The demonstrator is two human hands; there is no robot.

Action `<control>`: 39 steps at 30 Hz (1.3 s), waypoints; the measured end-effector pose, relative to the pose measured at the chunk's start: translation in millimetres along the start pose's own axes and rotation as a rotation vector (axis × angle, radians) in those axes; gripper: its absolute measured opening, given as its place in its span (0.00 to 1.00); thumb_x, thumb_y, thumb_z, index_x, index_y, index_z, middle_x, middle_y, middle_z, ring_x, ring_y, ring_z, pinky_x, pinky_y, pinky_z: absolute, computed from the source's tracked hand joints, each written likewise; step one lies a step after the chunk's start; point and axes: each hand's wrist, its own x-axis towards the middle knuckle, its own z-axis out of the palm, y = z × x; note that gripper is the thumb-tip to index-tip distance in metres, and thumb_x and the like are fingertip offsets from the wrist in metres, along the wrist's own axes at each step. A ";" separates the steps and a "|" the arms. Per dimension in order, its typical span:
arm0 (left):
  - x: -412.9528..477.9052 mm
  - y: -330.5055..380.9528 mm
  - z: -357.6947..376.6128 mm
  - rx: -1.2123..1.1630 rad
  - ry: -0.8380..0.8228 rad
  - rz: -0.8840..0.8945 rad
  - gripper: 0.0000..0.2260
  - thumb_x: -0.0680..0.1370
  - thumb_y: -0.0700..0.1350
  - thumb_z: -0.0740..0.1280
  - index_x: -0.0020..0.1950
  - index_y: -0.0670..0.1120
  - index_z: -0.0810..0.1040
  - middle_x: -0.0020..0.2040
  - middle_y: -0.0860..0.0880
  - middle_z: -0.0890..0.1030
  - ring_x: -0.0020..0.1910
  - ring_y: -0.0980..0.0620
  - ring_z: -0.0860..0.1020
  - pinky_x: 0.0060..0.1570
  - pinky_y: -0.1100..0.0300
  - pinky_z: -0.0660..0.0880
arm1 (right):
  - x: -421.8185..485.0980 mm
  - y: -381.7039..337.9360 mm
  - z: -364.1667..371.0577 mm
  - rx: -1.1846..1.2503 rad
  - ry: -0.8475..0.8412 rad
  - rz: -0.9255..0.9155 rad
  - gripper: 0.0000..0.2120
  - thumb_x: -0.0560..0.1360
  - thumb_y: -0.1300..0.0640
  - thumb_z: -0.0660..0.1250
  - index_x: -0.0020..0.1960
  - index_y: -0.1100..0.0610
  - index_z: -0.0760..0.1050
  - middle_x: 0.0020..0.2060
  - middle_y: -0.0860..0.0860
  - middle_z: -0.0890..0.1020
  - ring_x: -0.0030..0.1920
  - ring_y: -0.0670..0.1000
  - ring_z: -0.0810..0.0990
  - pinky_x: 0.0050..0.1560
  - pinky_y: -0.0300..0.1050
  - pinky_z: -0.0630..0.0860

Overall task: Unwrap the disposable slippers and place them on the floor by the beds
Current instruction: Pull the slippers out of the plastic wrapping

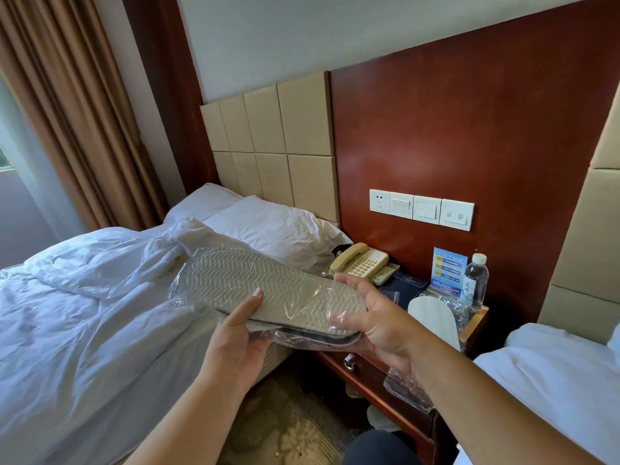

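Both hands [235,333] [372,317] gripping wrapped slippers [268,290], thumbs on sole

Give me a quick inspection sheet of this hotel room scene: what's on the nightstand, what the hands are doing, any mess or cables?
Surface: nightstand between two beds, crowded.
Job's things: wrapped slippers held sole up, plastic still on; second pack lies on the nightstand.
Clutter: phone, remote, blue card, water bottle, loose plastic hanging at the nightstand's front.
Grippers: left hand grips the pack's near edge; right hand holds its heel end.
Cables: nothing seen.
Surroundings: rumpled bed left, second bed right, switch panel, curtain.
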 end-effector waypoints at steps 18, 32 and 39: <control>-7.1 21.5 -3.7 0.076 0.124 0.135 0.49 0.63 0.52 0.78 0.77 0.61 0.52 0.72 0.44 0.69 0.63 0.40 0.75 0.48 0.44 0.79 | -5.5 -5.1 -8.9 0.059 0.077 -0.040 0.30 0.68 0.76 0.71 0.59 0.47 0.78 0.55 0.55 0.83 0.52 0.59 0.84 0.42 0.60 0.82; -6.1 30.8 -3.9 0.160 0.086 0.274 0.41 0.63 0.49 0.81 0.72 0.52 0.66 0.63 0.43 0.80 0.43 0.50 0.84 0.36 0.52 0.81 | -14.6 0.9 3.6 0.029 0.060 -0.060 0.27 0.71 0.72 0.71 0.60 0.45 0.77 0.51 0.50 0.85 0.52 0.57 0.84 0.43 0.57 0.82; -15.3 0.1 -1.2 0.185 0.100 0.079 0.54 0.48 0.54 0.86 0.71 0.57 0.66 0.66 0.43 0.77 0.56 0.34 0.80 0.50 0.33 0.78 | -13.2 7.4 12.7 0.045 0.097 -0.081 0.27 0.71 0.72 0.71 0.61 0.45 0.76 0.49 0.51 0.86 0.50 0.57 0.85 0.42 0.56 0.83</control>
